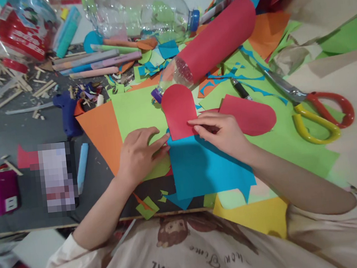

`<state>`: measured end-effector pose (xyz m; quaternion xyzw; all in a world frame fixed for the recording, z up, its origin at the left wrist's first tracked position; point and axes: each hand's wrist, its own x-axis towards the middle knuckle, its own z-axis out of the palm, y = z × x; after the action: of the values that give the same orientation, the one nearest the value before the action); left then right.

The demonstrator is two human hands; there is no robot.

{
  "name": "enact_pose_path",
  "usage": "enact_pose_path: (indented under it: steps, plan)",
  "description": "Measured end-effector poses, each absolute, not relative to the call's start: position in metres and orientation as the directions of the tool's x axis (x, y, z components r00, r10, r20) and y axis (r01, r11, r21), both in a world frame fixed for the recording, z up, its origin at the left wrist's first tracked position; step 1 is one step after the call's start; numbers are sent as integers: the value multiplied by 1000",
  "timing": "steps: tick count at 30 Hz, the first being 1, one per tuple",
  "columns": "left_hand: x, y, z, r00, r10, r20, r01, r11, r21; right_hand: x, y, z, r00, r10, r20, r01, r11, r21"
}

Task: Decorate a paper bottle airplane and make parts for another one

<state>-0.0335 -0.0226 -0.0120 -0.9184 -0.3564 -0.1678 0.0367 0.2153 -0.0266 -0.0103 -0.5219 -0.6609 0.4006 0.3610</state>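
A red paper piece with one rounded end (179,108) lies upright over the top edge of a blue paper sheet (211,162). My right hand (221,132) pinches the right edge of this red piece between thumb and fingers. On the other side, my left hand (144,152) rests with fingers apart, its fingertips by the lower left edge of the red piece and the blue sheet's corner. A second rounded red paper piece (249,114) lies behind my right hand. Beneath these spreads light green paper (135,108).
Scissors with red and yellow handles (315,112) lie at right. Behind are a bottle wrapped in red paper (219,37) and a clear bottle (142,17). A blue glue gun (68,113), several markers (95,60) and wood sticks (44,88) lie left, with paper scraps around.
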Motion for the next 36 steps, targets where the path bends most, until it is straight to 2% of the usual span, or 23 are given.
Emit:
enact_pose_path:
  steps: [5,8,11,13,15,17,19,21,23,27,30,31,33,36]
  plan:
    - [-28,-29,-15,650,713,264,725,-685,65,214,-26,-11,-179,983,39,384,106,-917]
    - [-28,-29,-16,662,699,271,701,-706,107,215,-26,-11,-157,988,12,369,70,-927]
    - [-32,-27,-15,694,648,314,603,-762,237,217,-27,-10,-136,990,-29,337,19,-941]
    - [-34,-26,-15,638,698,323,604,-715,351,219,-27,-9,-125,991,-45,313,-3,-950]
    - [-34,-25,-16,554,777,299,661,-629,409,219,-27,-9,-117,992,-53,300,-15,-954]
    - [-33,-24,-16,535,806,254,711,-592,380,219,-27,-9,-113,992,-60,290,-25,-957]
    - [-30,-24,-16,588,782,205,718,-622,312,219,-26,-10,-112,992,-66,282,-32,-959]
    - [-27,-23,-13,654,732,188,674,-678,294,219,-26,-10,-113,991,-66,280,-32,-960]
    - [-27,-23,-10,674,692,259,623,-720,306,219,-26,-10,-121,991,-62,286,-25,-958]
    - [-27,-25,-2,579,685,443,623,-722,301,219,-26,-9,-145,989,-31,319,17,-947]
    - [-20,-28,0,635,526,566,516,-834,196,219,-27,-9,-167,986,-5,358,55,-932]
    - [-17,-29,0,681,460,570,471,-871,140,218,-27,-9,-173,985,1,373,66,-925]
    - [-13,-31,-2,741,445,502,468,-879,88,218,-27,-9,-185,983,12,400,87,-912]
    - [-13,-31,-5,728,545,416,545,-828,130,218,-26,-9,-218,975,38,416,128,-900]
